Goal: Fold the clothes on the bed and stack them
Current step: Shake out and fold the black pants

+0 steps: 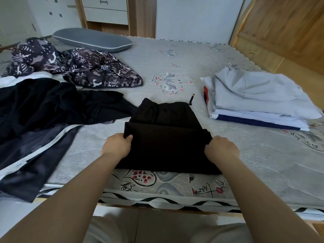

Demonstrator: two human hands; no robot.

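Gripping the near folded layer of a black soft-fabric pair of shorts [164, 137], both hands are curled onto its two outer corners — left hand [117, 145] pinching the left corner with thumb on top, right hand [221, 149] bunched over the right corner, its fingers hidden under the knuckles. The garment lies flat between the two hands on the grey patterned mattress cover [175, 55], its near edge close to the bed's front edge. Long axis runs away from the person: elasticated waistband at the far end, beyond the grip, with a black drawstring with a yellow tip [191, 99] poking out at the far right corner. The folded-over layer spans the full gap between the hands; its free edge lies just beyond the fingers.

Left of the left hand — a loose black garment with white stripes [35, 120], unfolded, draping over the bed edge. Beyond that, a crumpled dark camouflage-print jacket [78, 67], and a grey oblong pillow [93, 40] farther back. Right of the right hand and farther back, well apart from the shorts, a stack of folded pale grey and white clothes [259, 100] with a navy edge at the bottom.
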